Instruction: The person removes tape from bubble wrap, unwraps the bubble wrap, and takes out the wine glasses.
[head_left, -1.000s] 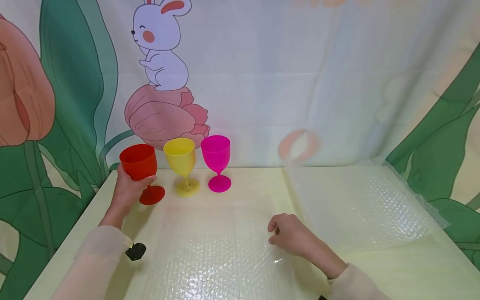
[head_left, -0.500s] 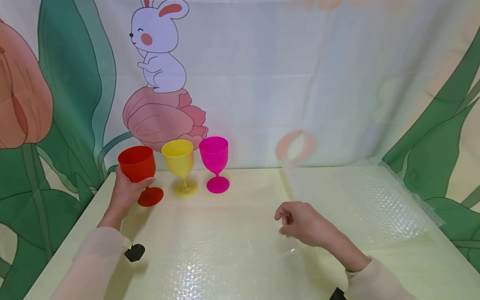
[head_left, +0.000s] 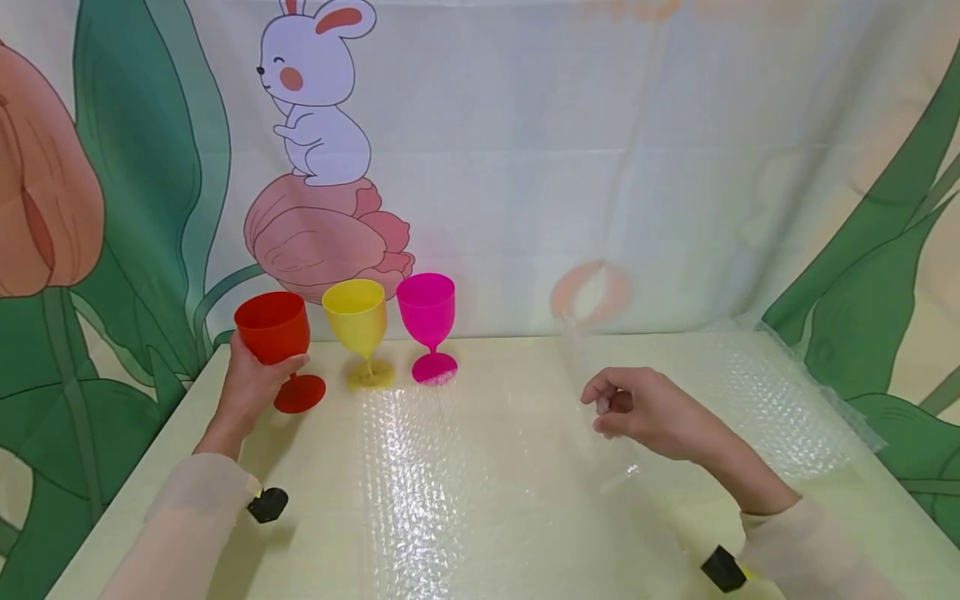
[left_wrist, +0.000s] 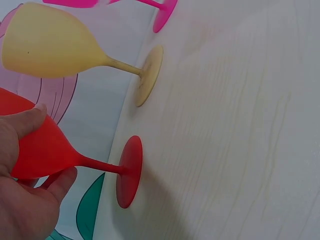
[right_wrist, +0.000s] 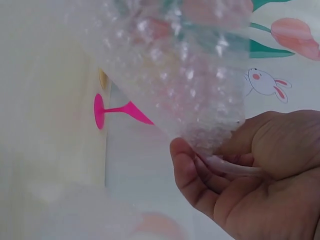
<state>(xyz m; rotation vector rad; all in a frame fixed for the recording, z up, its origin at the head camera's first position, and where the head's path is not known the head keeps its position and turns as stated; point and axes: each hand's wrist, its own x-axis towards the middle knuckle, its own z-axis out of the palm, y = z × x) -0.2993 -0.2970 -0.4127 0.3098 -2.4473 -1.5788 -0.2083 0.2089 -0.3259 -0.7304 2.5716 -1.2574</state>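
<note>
My left hand [head_left: 251,379] grips the bowl of a red plastic goblet [head_left: 272,329]; its round foot is right at the tabletop in the left wrist view. To its right a yellow goblet [head_left: 356,317] and a magenta goblet [head_left: 427,304] stand upright in a row. My right hand [head_left: 660,417] pinches the gathered edge of a clear bubble wrap sheet [right_wrist: 165,65], which stretches leftward over the table in the head view. In the right wrist view that sheet partly covers the goblets behind it.
Another piece of bubble wrap [head_left: 780,417] lies flat on the right side of the pale table [head_left: 315,533]. A printed fabric backdrop [head_left: 510,167] with a rabbit and tulips hangs right behind the table's back edge.
My right hand has moved right and up, away from the table's front, pulling the bubble wrap sheet with it. The left hand keeps its grip on the red goblet, and the goblets have not moved.
</note>
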